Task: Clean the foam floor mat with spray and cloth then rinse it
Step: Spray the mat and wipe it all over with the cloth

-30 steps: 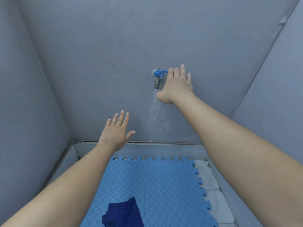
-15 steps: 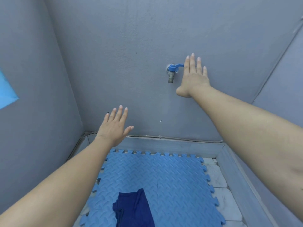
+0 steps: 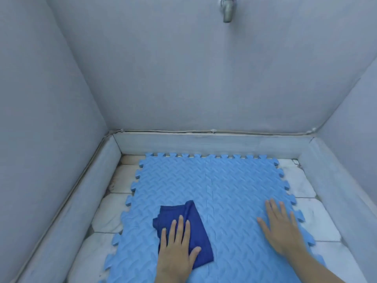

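Foam floor mat (image 3: 234,193): light blue, raised diamond-plate texture, interlocking puzzle teeth along the far, left and right edges. A straight seam runs front to back near the middle, so it reads as tiles joined together. It lies flat on the white tiled floor (image 3: 312,217) of a walled wash corner, its far edge close to the low grey kerb (image 3: 214,144) under the back wall.

Cloth (image 3: 189,227): dark navy, folded and slightly rumpled at its far end, lying on the left half of the mat.

Left hand (image 3: 176,250): palm down on the near part of the cloth, fingers straight and close together, thumb out to the side; pressing flat, not gripping.

Right hand (image 3: 282,227): flat on the bare mat near its right edge, fingers spread and straight, holding nothing.

Tap (image 3: 227,12): metal spout on the back wall, cut off by the top of the frame; only a sliver of the blue handle shows. No water stream discernible.

Near edge of the mat and both forearms run out of frame. Wetness of mat: cannot tell. Brownish staining shows on the floor tiles at the left.
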Motion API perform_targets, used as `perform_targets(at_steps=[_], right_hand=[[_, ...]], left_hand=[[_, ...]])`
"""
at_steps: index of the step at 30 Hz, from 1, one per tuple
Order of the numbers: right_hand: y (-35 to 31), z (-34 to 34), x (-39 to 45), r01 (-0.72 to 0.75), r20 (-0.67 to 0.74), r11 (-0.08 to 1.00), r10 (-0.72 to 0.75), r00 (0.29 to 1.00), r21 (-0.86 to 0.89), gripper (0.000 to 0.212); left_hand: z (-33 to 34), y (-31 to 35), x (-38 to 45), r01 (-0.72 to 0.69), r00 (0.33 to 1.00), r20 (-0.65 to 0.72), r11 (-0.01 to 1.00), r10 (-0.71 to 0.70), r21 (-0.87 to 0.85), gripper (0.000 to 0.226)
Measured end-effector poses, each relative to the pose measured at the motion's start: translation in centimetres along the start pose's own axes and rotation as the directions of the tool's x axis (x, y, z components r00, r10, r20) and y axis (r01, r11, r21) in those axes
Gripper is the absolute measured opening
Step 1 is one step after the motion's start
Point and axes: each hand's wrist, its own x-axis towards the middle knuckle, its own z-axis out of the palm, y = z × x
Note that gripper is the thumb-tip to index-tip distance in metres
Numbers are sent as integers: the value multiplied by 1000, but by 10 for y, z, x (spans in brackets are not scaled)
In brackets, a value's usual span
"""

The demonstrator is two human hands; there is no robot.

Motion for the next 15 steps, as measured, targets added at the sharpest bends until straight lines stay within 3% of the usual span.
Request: perform_targets(at_steps=[5, 8, 12, 15], right_hand=[[11, 41, -8, 5, -155, 997, 7, 988, 72, 74], [15, 45, -5, 19, -197, 998, -7, 980, 60, 71], [18, 46, -6, 32, -209, 996, -14, 978, 83, 69], [19, 46, -6, 39, -209, 992, -14, 978, 117, 69]], left_hand=[[9, 17, 46, -27, 983, -182, 999, 30, 19, 69], [3, 58, 107, -64, 980, -190, 998, 63, 0, 70], [-7, 140, 180, -258, 957, -117, 963, 266, 85, 66], [-17, 153, 218, -249, 961, -103, 964, 257, 89, 65]])
